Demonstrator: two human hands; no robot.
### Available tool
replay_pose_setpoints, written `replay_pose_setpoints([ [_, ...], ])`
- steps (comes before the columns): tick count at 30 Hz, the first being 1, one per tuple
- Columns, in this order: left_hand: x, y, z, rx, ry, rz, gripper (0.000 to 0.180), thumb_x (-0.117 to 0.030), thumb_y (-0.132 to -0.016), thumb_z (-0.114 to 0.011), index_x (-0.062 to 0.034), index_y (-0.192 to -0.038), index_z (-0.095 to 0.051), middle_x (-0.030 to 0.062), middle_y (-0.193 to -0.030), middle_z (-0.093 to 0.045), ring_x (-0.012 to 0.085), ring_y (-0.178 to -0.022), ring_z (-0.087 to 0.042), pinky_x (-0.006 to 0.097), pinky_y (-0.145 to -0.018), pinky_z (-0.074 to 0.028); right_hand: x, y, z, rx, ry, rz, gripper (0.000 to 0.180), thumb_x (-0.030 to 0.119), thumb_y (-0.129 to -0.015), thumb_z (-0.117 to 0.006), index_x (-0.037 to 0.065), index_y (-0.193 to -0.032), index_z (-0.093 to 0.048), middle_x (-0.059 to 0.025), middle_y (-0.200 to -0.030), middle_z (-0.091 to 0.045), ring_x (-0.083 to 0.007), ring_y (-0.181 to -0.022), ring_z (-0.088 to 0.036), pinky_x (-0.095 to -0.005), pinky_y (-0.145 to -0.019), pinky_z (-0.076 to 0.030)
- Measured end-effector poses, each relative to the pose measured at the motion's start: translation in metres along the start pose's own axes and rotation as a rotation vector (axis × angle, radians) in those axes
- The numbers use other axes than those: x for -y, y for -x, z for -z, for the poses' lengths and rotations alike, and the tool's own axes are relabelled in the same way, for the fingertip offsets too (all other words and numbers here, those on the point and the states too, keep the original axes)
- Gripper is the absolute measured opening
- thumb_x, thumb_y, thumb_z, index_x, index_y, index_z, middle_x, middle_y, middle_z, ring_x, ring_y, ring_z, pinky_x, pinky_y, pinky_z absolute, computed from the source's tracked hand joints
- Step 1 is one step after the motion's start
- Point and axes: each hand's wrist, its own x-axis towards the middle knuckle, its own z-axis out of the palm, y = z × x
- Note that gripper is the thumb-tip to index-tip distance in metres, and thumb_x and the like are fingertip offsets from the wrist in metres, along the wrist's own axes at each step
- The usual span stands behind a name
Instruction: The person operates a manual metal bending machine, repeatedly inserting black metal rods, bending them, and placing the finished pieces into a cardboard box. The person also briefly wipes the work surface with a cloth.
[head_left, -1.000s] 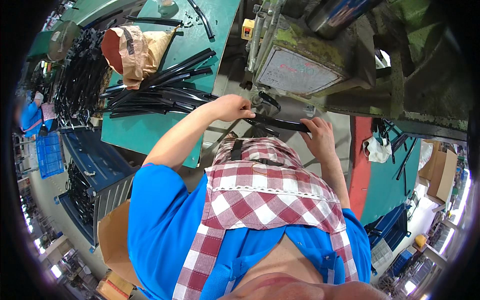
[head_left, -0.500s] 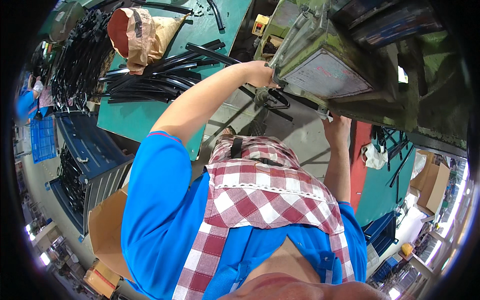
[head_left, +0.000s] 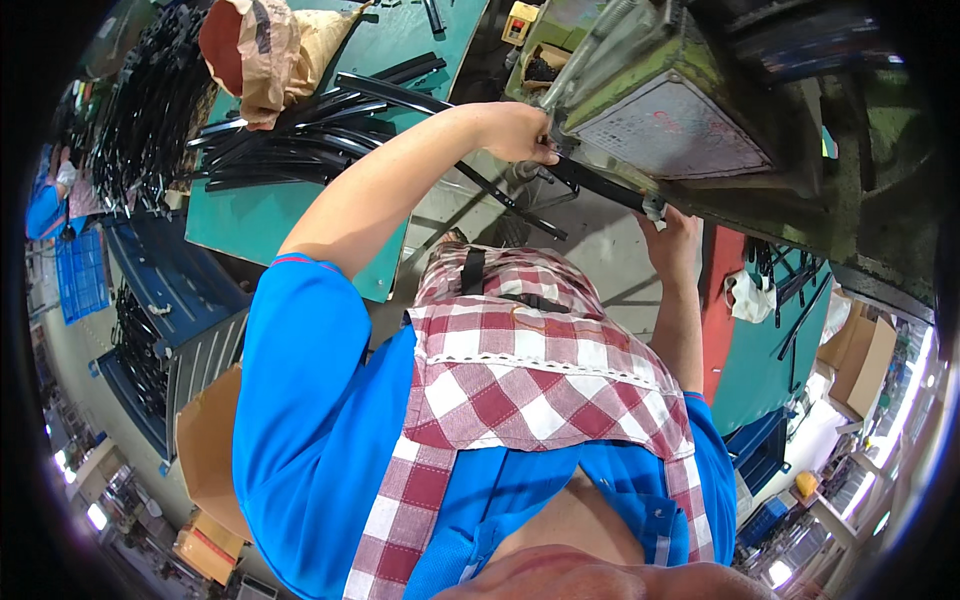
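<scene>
Beside the green machine, the left hand is pinching a curved black strip, while the right hand is meeting its right end, the grip too hidden to tell. Black strips are lying piled on the green tabletop.

Upper left: crumpled brown paper sack, mouth open, reddish inside, on green tabletop. Far left edge: person in blue; below, blue plastic crate. Lower left: open cardboard box, smaller carton beneath. Right: white cloth beside second green tabletop's left edge; tan cardboard box farther right.
</scene>
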Motion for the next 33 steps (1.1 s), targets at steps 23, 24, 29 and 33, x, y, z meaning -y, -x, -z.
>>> replay_pose_setpoints([
  [23,0.023,0.002,-0.004,0.131,0.339,-0.079,0.039,-0.035,-0.083,-0.07,0.0035,-0.081,-0.063,0.0102,-0.075,-0.066,0.0178,-0.07,-0.063,0.032,-0.062,-0.047,0.055,-0.008,-0.036,0.133,-0.088,0.166,0.047,0.028,-0.075,-0.076,0.005,-0.113,-0.063,-0.0186,-0.106,-0.065,-0.0368,-0.102,-0.059,-0.0445,-0.089,-0.044],
  [24,0.027,-0.001,-0.013,0.105,0.444,-0.06,0.031,-0.024,-0.082,-0.072,0.0048,-0.079,-0.061,0.0078,-0.074,-0.066,0.0143,-0.07,-0.063,0.029,-0.059,-0.049,0.083,-0.013,-0.031,0.207,-0.088,0.128,0.048,0.03,-0.076,-0.075,0.004,-0.114,-0.062,-0.0196,-0.102,-0.065,-0.0371,-0.098,-0.061,-0.0432,-0.085,-0.046],
  [29,0.041,-0.02,-0.01,0.076,0.38,-0.025,0.026,-0.026,-0.083,-0.07,-0.0008,-0.079,-0.065,0.0049,-0.066,-0.065,0.0141,-0.06,-0.06,0.031,-0.056,-0.047,0.088,-0.043,-0.061,0.313,-0.006,0.024,0.04,0.029,-0.084,-0.066,0.01,-0.119,-0.061,-0.0192,-0.086,-0.067,-0.0378,-0.082,-0.064,-0.0417,-0.073,-0.05],
  [33,0.033,-0.012,-0.003,0.174,0.261,-0.008,0.038,-0.039,-0.087,-0.066,-0.0009,-0.087,-0.065,0.0079,-0.072,-0.065,0.0176,-0.066,-0.062,0.035,-0.066,-0.048,0.076,-0.036,-0.068,0.317,0.098,0.055,0.039,0.029,-0.087,-0.061,0.015,-0.123,-0.059,-0.0195,-0.089,-0.066,-0.0377,-0.086,-0.063,-0.0427,-0.075,-0.05],
])
